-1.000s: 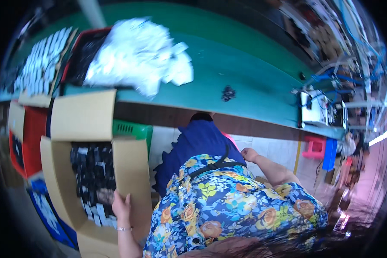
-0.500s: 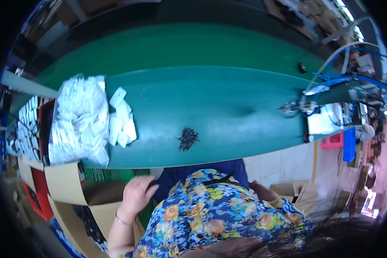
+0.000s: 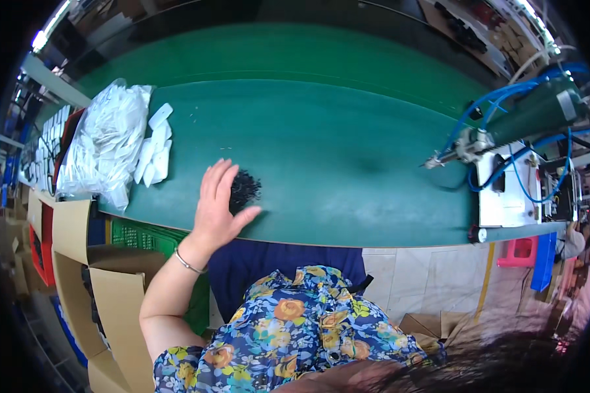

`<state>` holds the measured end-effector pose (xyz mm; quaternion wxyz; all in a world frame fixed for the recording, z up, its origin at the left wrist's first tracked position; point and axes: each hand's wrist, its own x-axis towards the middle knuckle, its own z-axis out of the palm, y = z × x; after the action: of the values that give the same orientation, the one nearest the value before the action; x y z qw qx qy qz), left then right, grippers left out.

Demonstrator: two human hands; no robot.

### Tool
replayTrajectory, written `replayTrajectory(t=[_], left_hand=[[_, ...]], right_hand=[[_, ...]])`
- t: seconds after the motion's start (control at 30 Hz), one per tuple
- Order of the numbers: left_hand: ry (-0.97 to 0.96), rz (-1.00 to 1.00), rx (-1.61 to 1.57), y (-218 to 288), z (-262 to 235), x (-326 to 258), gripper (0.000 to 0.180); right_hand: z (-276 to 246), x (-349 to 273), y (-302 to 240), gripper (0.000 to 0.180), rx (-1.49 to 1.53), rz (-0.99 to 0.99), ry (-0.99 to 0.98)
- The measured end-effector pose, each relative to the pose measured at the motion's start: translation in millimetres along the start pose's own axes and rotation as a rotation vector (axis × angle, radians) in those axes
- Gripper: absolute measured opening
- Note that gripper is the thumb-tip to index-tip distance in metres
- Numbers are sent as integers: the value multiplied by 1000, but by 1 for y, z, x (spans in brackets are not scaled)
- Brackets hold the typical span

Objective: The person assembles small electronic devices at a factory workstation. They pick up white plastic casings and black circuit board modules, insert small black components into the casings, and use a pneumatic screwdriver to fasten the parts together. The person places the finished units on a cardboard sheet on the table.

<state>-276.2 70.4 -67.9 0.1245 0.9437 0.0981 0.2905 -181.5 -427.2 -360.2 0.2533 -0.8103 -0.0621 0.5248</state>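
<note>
My left hand [image 3: 217,204], with a bracelet on the wrist, is over the near part of the green table [image 3: 321,164]. Its fingers are stretched forward and its thumb points out to the right, so it is open with nothing seen in it. Close against its right side lies a pile of small black pieces [image 3: 248,188], too small to name and partly covered by the hand. Farther left, several flat white plates [image 3: 155,152] lie loose beside a clear plastic bag [image 3: 108,141] stuffed with white pieces. My right hand is out of view.
At the right end stands a machine with a metal nozzle-like tip [image 3: 434,161], blue hoses [image 3: 488,105] and a white plate [image 3: 495,203]. Below the table's left edge are an open cardboard box [image 3: 118,308] and a green crate [image 3: 147,237]. A pink stool [image 3: 519,251] stands at the right.
My left hand has risen from beside my lap, forward over the table edge to the black pile. My right hand, partly seen at my right side before, has gone from view. The view has shifted.
</note>
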Motion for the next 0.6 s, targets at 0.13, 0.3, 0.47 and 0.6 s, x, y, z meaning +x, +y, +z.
replayTrajectory(t=[0.13, 0.3, 0.47, 0.6], left_hand=[[-82, -13, 69, -17, 2, 47, 58], [-189, 96, 71, -66, 45, 126, 52], [-340, 274, -14, -77, 90, 162, 55], [-381, 214, -97, -74, 77, 162, 55]], right_hand=[[-92, -94, -201, 24, -59, -119, -138], [-92, -160, -402, 15, 222, -1055, 118], [-83, -55, -621, 13, 997, -1285, 165], [-136, 33, -723, 14, 1168, -926, 454]])
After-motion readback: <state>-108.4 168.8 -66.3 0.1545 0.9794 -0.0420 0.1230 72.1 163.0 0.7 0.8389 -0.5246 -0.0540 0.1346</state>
